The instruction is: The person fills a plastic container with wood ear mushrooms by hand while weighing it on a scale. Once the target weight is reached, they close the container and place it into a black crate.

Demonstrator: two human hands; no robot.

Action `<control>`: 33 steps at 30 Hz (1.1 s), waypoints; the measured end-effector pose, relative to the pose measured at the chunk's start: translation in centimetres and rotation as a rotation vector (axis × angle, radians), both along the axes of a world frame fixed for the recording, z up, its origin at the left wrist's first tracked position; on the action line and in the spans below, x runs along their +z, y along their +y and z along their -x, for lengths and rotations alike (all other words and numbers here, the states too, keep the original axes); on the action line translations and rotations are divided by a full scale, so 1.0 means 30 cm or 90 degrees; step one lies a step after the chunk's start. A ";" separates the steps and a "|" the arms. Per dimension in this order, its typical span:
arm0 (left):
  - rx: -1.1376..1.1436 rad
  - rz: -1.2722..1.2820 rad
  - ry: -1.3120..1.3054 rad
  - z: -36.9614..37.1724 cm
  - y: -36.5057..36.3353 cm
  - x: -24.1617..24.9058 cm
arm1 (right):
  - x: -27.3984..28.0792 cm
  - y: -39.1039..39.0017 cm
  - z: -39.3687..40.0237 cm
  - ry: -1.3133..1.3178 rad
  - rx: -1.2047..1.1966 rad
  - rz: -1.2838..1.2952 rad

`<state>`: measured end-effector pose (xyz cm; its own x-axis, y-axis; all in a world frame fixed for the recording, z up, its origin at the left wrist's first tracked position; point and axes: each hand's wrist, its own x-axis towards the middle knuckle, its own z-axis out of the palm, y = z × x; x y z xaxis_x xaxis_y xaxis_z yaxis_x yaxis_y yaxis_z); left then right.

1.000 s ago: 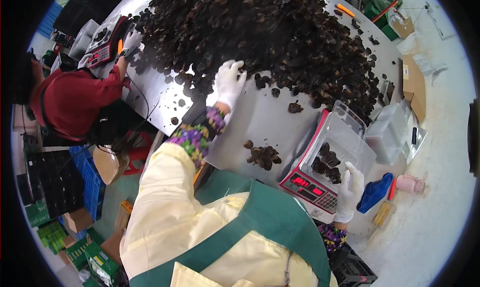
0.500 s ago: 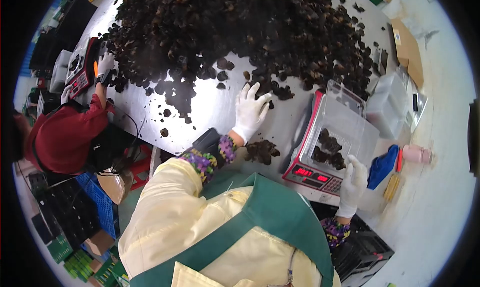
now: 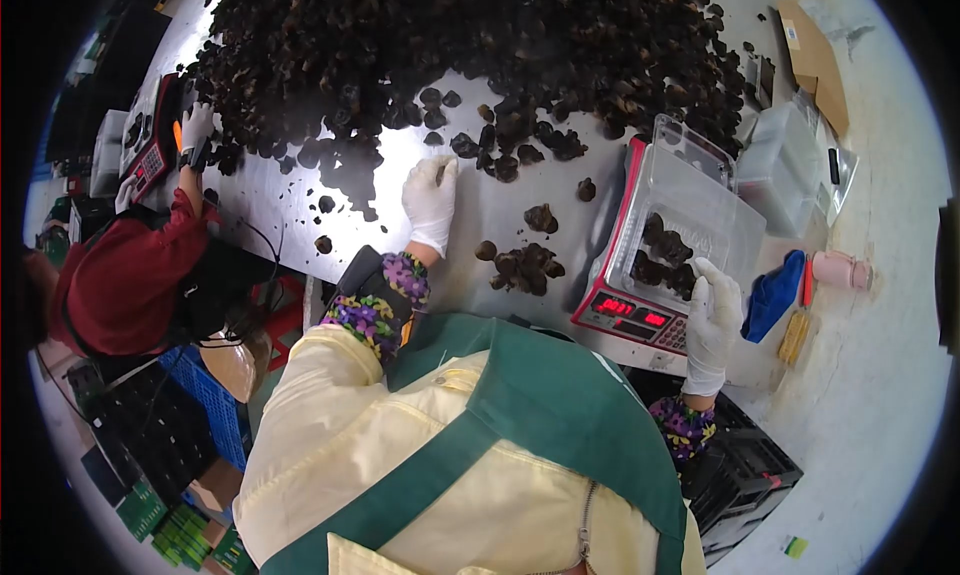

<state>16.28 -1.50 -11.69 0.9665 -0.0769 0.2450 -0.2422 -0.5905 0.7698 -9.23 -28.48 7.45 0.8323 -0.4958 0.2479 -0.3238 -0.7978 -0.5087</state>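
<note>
My left hand, in a white glove, is over the metal table with its fingers curled in. Whatever they may hold is hidden. Close to it, at the near edge of a large heap, lie loose dark brown, mushroom-like pieces. A small cluster of such pieces sits nearer my body. My right hand, also gloved, has its fingers extended at the near right corner of a clear plastic box. Several dark pieces are inside that box, which rests on a red-edged digital scale with lit red digits.
The big dark heap covers the table's far side. Stacked clear boxes, a blue cloth, a brush and a pink bottle lie right of the scale. At left, a person in red works beside another scale.
My left hand has drawn back leftward from the loose pieces, and its spread fingers have curled in. More loose pieces show where it was. My right hand stays by the box.
</note>
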 end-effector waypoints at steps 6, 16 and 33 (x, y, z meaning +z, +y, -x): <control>-0.096 -0.149 -0.141 -0.210 -0.158 0.012 | -0.007 0.000 0.007 0.006 -0.006 -0.004; -0.176 -0.051 -0.092 -0.248 -0.174 0.016 | -0.005 -0.002 0.030 0.013 -0.037 0.013; -0.327 -0.252 -0.105 -0.011 -0.275 -0.035 | -0.004 -0.006 0.044 0.007 -0.031 0.003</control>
